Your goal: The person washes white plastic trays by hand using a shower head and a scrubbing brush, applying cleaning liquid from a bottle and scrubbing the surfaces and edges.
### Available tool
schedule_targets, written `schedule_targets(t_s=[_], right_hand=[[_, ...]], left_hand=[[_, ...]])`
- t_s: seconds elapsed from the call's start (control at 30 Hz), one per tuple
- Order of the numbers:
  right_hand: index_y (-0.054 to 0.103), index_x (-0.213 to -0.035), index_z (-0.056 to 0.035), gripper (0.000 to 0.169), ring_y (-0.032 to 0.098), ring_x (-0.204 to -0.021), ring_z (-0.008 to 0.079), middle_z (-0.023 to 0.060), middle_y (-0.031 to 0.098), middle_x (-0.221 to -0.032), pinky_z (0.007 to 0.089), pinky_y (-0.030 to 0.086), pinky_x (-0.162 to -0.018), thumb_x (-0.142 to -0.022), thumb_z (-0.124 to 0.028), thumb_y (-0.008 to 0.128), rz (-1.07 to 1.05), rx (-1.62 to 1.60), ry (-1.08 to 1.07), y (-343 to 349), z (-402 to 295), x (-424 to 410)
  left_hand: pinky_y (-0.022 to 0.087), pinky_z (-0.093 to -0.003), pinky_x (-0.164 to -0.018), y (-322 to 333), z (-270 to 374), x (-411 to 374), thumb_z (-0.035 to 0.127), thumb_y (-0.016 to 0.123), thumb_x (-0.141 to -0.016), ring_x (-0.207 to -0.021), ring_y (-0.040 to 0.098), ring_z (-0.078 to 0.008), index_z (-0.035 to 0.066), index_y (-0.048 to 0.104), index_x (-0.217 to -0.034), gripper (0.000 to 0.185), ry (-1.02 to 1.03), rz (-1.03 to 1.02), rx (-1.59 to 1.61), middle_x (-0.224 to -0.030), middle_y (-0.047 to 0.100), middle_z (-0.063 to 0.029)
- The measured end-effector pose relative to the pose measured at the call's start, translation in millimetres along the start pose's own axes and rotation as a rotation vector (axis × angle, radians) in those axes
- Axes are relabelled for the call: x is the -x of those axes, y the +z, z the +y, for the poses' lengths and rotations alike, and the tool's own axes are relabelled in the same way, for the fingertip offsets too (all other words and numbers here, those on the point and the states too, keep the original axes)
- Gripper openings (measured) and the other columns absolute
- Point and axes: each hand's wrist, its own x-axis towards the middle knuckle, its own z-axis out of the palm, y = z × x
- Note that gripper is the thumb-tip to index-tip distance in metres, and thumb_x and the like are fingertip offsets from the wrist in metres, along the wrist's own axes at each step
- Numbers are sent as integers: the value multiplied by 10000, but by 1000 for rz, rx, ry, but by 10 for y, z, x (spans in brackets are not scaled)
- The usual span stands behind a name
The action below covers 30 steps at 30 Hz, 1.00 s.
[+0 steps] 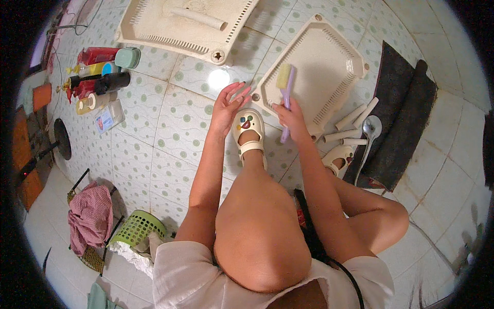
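Observation:
My right hand grips the handle of a purple scrubbing brush, its pale yellow bristles facing left. The brush head is above the near-left side of a cream plastic shelf tray with slotted sides and corner holes; whether it touches is unclear. My left hand is raised with fingers apart and nothing in it, left of the tray's near corner. A second cream shelf, stained, lies at the top with a tube on it.
Several short tubes, a metal ladle and a dark mat lie right. Several bottles lie at left beside a card in a clear holder. A green basket and a chair with pink cloth stand lower left.

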Motion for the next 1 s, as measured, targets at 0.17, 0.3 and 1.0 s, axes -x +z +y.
schedule_targets(t_s=[0.17, 0.3, 1.0], right_hand=[[543, -832, -33, 177, 455, -532, 102, 24, 525, -668, 262, 371, -483, -800, -179, 639, 62, 108, -64, 355, -97, -375], [541, -832, -28, 189, 512, -633, 131, 44, 554, -712, 286, 418, -584, -807, -192, 632, 43, 250, 5, 409, -49, -431], [452, -888, -86, 144, 360, -500, 23, 10, 519, -792, 180, 266, -401, -781, -17, 520, -43, -42, 67, 356, 116, -137]], left_hand=[[389, -461, -1007, 13, 11, 118, -113, 430, -822, -1233, 381, -353, -39, 334, -1265, 460, 4, 25, 130, -1351, 342, -184], [392, -492, -996, -155, -38, 115, -118, 410, -815, -1247, 351, -375, -22, 299, -1298, 505, 51, 55, 235, -1381, 289, -178], [459, -187, -591, -443, -56, 15, -9, 477, -823, -717, 538, -115, 53, 343, -1265, 466, 95, 182, 164, -1351, 398, -80]])
